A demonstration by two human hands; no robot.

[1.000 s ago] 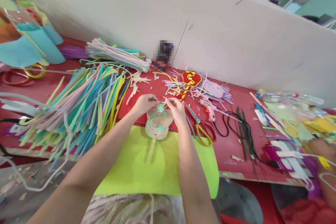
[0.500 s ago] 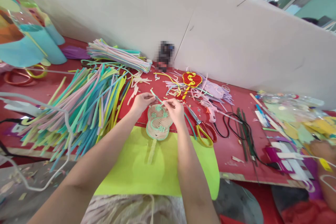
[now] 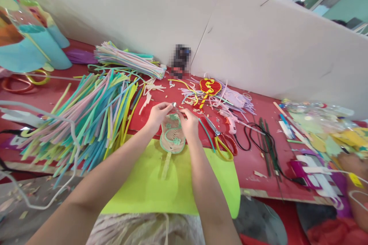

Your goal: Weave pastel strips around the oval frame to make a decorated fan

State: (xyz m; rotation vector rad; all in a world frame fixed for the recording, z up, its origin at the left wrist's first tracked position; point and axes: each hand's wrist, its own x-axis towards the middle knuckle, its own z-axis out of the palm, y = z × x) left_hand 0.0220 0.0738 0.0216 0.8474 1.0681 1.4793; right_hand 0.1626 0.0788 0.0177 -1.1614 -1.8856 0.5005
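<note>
My left hand (image 3: pixel 158 115) and my right hand (image 3: pixel 188 121) are close together, both closed in a pinch on a short pale-green pipe cleaner (image 3: pixel 174 104). Only a small bit of it shows at the left fingertips; the fingers hide the rest. Under the hands lies a gourd-shaped fan (image 3: pixel 172 146), beige with a mint-green edge and mint-green curls. Its pale yellow handle (image 3: pixel 166 165) points toward me over a lime-green sheet (image 3: pixel 138 191). My right hand covers part of the fan's upper right side.
Scissors (image 3: pixel 222 143) and a pink glue gun (image 3: pixel 229 119) with a black cord lie to the right. A large pile of coloured pipe cleaners (image 3: pixel 94 113) fills the left. A red-and-yellow fan (image 3: pixel 210 87) lies near the wall. Another person's arm (image 3: pixel 355 183) shows at far right.
My hands have drawn closer together. The pipe cleaner, earlier stretched visibly between them, is now mostly hidden by my fingers. The fan has stayed in place.
</note>
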